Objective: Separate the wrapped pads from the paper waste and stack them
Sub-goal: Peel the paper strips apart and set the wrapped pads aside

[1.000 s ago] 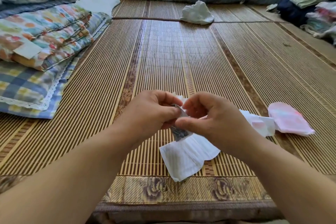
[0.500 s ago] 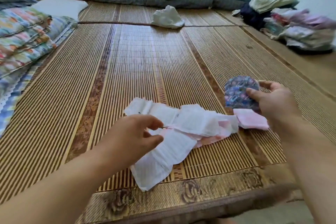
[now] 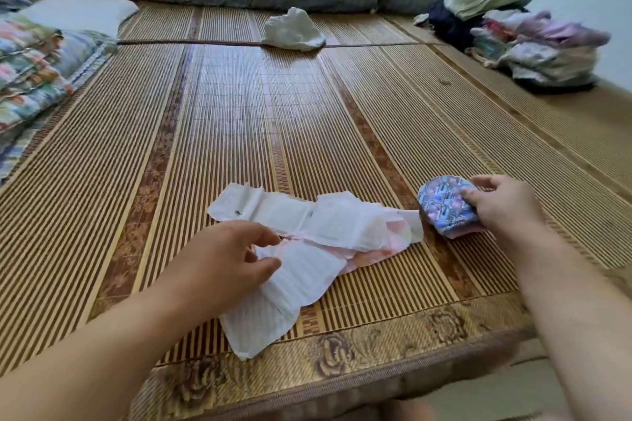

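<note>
Up close, from the head camera, a big woven mat (image 3: pixel 239 113) covers the floor. White paper waste (image 3: pixel 318 225) lies spread out on it near the front edge, with some pink bits poking out from under it. The left hand (image 3: pixel 225 260) is over the near part of the paper, its fingers bent loosely, thumb and first finger apart, holding nothing. I cannot tell if it touches the paper. The right hand (image 3: pixel 502 205) grips a blue patterned wrapped pad (image 3: pixel 441 202), thumb on top and fingers round the far side. That pad sits low, just right of the paper, on top of a pink pad (image 3: pixel 460 234) that peeks out below it. Far back on the mat is a white cloth lump (image 3: pixel 292 31). Folded blankets (image 3: pixel 30 68) are on the left, and a clothes pile (image 3: pixel 540 44) is on the right.
</note>
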`<state>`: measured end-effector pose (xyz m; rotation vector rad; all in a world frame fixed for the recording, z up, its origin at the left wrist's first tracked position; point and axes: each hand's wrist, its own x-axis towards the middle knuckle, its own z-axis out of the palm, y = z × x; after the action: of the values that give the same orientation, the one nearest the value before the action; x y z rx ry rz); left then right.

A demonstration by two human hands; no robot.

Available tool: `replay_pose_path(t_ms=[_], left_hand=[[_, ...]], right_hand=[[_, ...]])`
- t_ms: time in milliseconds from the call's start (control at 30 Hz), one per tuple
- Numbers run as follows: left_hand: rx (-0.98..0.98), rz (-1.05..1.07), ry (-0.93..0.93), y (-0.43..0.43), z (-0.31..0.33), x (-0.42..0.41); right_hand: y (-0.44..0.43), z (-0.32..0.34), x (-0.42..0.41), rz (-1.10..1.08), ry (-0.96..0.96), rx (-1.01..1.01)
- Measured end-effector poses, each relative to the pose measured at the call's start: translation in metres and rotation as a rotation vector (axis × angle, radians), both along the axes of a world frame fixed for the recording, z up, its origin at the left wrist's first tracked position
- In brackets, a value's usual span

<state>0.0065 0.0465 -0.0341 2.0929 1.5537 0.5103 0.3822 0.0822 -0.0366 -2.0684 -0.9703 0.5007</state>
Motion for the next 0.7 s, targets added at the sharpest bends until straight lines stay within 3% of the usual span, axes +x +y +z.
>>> replay_pose_path(t_ms=[100, 300, 367, 433, 500, 567, 700], left_hand=[[-0.002, 0.000, -0.008, 0.002, 0.001, -0.002], [-0.020, 0.008, -0.023, 0.003, 0.002, -0.002], [-0.020, 0.013, -0.017, 0.003, 0.002, -0.003], [-0.013, 0.019, -0.008, 0.004, 0.002, -0.005], [-0.009, 0.027, -0.003, 0.006, 0.001, -0.006], [-0.012, 0.036, 0.003, 0.007, 0.000, -0.006], [-0.008, 0.039, 0.027, 0.007, -0.002, -0.005]], right_hand=[[-0.001, 0.001, 0.002, -0.065, -0.031, 0.006], [-0.011, 0.002, -0.007, -0.036, -0.438, -0.160], [-0.013, 0.008, -0.021, -0.011, -0.544, -0.098], [-0.013, 0.016, -0.049, 0.139, -0.570, 0.086], [-0.012, 0.019, -0.090, 0.451, -0.516, 0.130], [-0.007, 0.011, -0.126, 0.684, -0.509, -0.038], [0.010, 0.000, -0.150, 0.671, -0.534, -0.341]])
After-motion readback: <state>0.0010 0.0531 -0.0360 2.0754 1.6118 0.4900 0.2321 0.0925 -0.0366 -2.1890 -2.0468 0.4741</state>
